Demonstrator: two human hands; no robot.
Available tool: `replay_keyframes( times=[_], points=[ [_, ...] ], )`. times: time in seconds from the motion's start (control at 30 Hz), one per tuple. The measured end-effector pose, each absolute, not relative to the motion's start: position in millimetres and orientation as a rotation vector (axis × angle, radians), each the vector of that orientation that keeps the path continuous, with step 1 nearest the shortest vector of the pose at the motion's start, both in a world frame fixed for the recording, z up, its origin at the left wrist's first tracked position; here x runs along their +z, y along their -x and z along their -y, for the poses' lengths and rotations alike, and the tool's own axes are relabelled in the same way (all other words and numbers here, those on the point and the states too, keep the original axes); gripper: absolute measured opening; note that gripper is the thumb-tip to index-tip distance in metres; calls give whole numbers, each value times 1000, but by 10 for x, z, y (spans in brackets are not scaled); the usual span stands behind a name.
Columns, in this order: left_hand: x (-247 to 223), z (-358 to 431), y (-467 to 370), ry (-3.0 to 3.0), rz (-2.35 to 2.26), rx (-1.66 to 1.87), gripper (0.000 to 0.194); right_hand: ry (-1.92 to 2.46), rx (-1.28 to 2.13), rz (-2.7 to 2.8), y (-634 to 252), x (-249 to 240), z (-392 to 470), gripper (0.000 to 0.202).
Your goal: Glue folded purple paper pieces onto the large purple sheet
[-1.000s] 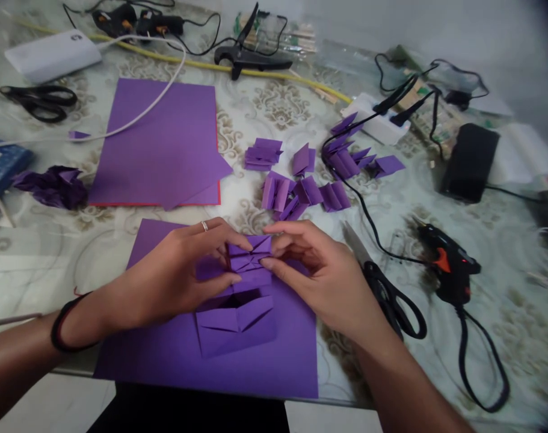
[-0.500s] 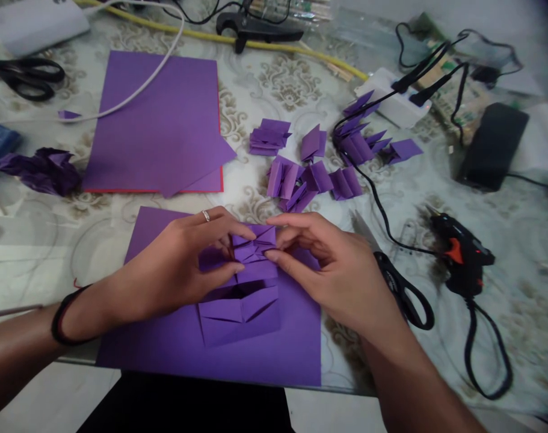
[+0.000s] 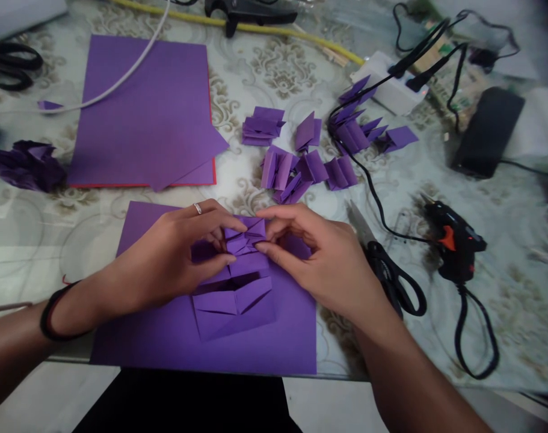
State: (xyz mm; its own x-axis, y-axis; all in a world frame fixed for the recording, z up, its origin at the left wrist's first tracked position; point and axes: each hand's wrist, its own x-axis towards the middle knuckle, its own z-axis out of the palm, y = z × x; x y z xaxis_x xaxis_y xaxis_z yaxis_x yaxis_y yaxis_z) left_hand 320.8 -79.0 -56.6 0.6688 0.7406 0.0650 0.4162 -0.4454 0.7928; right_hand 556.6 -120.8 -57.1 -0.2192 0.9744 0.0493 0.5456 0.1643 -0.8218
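A folded purple paper piece (image 3: 246, 240) is held between my two hands. My left hand (image 3: 183, 246) pinches its left side, thumb low and forefinger on top; a ring is on one finger. At its right edge my right hand (image 3: 314, 255) grips with thumb and fingers. Just below lies a larger folded purple paper (image 3: 233, 304) with a dark opening along its upper part. Both rest over a flat purple sheet (image 3: 292, 343) at the table's front edge. Some of my fingertips are hidden behind the folded piece.
Several folded purple pieces (image 3: 303, 171) lie behind my hands. A purple sheet stack (image 3: 142, 108) and crumpled purple paper (image 3: 25, 165) are at the left. At the right are scissors (image 3: 391, 276), a glue gun (image 3: 454, 240), a power strip (image 3: 391, 81) and a black phone-like object (image 3: 488, 132).
The whole view has shifted slightly, so things appear a little further left and higher. Both hands keep their hold on the folded piece, with hardly any change in the fingers.
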Motion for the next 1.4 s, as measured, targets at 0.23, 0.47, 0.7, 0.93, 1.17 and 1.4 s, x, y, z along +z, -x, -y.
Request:
replay_keyframes(
  times=[0.23,0.47,0.7,0.93,1.17,1.4],
  points=[
    [-564,796,-3196,-2097,-906,485,29,1459,954,1847,-5551,-570,1196,32],
    [-592,798,-3195,-2113,-895,493,28,1447,939,1875,-5560,-577,1198,31],
    [-601,809,-3210,-2120,-917,445,26,1447,955,1892,-5565,-593,1194,29],
    [-658,859,-3230,-2151,-878,506,28,1467,962,1909,-5562,-615,1198,28],
    [-711,885,-3235,-2154,-873,499,35,1488,944,1915,-5556,-631,1193,27],
    [-721,901,-3224,-2172,-885,487,34,1495,957,1915,-5554,-645,1193,25]
  ],
)
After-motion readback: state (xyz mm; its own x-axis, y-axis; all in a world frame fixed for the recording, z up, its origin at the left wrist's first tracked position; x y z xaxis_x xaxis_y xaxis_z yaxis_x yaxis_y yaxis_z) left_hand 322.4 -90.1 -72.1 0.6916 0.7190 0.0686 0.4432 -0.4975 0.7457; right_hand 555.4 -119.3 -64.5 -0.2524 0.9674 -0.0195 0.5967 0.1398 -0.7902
